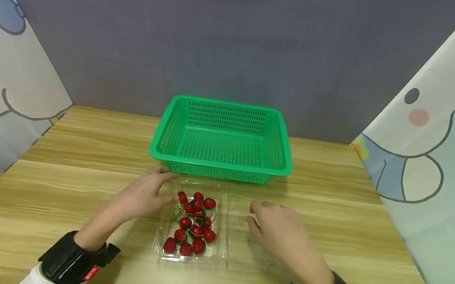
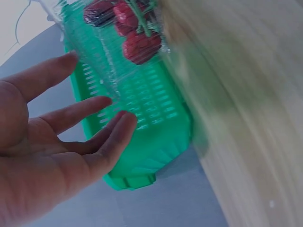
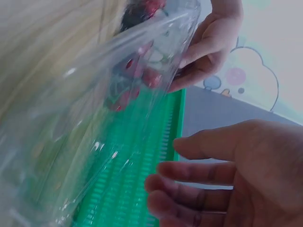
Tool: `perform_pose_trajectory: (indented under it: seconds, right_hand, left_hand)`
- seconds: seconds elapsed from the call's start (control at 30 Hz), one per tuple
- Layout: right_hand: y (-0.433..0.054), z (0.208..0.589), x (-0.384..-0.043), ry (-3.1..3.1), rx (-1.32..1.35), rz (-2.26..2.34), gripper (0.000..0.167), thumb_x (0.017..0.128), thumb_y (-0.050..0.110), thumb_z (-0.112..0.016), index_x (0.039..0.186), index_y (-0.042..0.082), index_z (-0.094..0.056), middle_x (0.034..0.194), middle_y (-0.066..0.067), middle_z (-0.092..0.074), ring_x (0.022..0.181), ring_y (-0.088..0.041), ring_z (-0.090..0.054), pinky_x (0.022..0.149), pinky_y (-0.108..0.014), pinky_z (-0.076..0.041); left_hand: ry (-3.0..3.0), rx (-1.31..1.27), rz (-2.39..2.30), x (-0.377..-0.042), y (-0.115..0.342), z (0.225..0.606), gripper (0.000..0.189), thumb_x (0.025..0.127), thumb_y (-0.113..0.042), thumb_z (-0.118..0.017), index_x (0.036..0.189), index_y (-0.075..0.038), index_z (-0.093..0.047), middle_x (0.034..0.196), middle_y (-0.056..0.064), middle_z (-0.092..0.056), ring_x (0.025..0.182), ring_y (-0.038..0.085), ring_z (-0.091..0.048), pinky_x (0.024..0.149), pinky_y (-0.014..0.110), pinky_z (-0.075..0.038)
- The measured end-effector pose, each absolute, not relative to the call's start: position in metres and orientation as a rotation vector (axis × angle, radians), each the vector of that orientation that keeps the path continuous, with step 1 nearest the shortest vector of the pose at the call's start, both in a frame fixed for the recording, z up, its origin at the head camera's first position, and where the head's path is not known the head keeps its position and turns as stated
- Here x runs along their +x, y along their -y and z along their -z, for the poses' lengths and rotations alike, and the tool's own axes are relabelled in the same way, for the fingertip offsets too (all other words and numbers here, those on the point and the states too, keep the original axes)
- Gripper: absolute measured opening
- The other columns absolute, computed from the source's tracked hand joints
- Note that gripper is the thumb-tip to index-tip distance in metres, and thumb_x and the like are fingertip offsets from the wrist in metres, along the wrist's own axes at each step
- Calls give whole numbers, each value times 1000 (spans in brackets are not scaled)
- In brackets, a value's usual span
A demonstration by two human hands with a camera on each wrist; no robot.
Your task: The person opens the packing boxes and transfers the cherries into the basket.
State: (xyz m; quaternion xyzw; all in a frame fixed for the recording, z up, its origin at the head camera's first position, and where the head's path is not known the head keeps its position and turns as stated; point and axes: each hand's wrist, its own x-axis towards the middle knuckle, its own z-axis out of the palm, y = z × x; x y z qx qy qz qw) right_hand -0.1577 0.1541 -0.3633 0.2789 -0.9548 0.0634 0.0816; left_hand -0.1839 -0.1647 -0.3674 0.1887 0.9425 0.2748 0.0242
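A clear plastic clamshell box [image 1: 224, 243] lies on the table with several red cherries [image 1: 196, 230] in it, some with green stems. Its see-through lid [image 1: 272, 264] is folded out to the right and hard to make out. At the box's left side is my left hand [image 1: 145, 196]; in the left wrist view its fingers [image 2: 71, 113] are spread and relaxed near the plastic, holding nothing. Over the lid area hovers my right hand [image 1: 278, 227], its fingers [image 3: 194, 172] loosely bent with nothing between them.
A green plastic basket [image 1: 218, 166] with slotted walls stands just behind the box, with nothing seen inside. The wooden table [image 1: 86, 163] ends at a dark grey back wall [image 1: 245, 38]. Cartoon-printed sheets [image 1: 437, 118] hang at both sides.
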Motion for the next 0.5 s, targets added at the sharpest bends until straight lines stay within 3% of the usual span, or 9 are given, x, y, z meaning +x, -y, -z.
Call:
perform_pose_trajectory:
  seconds: [0.17, 0.4, 0.5]
  right_hand:
    - [-142, 359, -154, 2823, 904, -264, 14, 93, 23, -76, 90, 13, -67, 72, 6, -60, 57, -9, -55, 44, -24, -40]
    - [-120, 364, -148, 2753, 1078, -337, 16, 94, 20, -75, 97, 5, -69, 86, -3, -70, 77, -20, -68, 62, -32, -58]
    - [-111, 365, -145, 2728, 1102, -345, 16, 93, 20, -75, 100, 6, -71, 88, -2, -71, 80, -20, -69, 63, -32, -58]
  left_hand:
    - [-2936, 576, -810, -182, 162, 364, 57, 96, -19, -74, 141, 11, -54, 130, 25, -53, 119, 42, -53, 98, 59, -48]
    - [-2981, 635, -913, -179, 158, 362, 51, 93, -10, -76, 137, 8, -59, 133, 22, -53, 120, 41, -55, 97, 57, -51]
    - [-3006, 688, -1011, -178, 156, 362, 45, 91, -6, -79, 132, 4, -64, 128, 17, -57, 113, 39, -59, 91, 53, -54]
